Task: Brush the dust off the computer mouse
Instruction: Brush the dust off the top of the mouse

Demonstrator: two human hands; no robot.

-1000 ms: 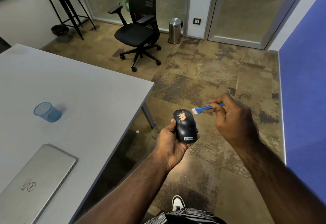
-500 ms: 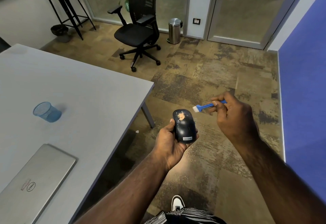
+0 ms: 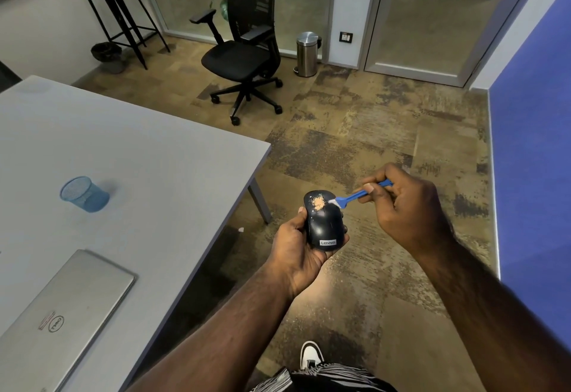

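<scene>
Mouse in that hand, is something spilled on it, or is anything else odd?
Yes: a small orange-tan patch of dust sits on the front of the black mouse; the brush bristles are beside it. Nothing else stands out.

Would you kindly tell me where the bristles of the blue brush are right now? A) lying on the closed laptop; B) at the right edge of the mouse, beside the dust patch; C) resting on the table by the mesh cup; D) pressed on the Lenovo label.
B: the blue brush, held by the right hand, has its bristles at the mouse edge beside the dust patch.
</scene>
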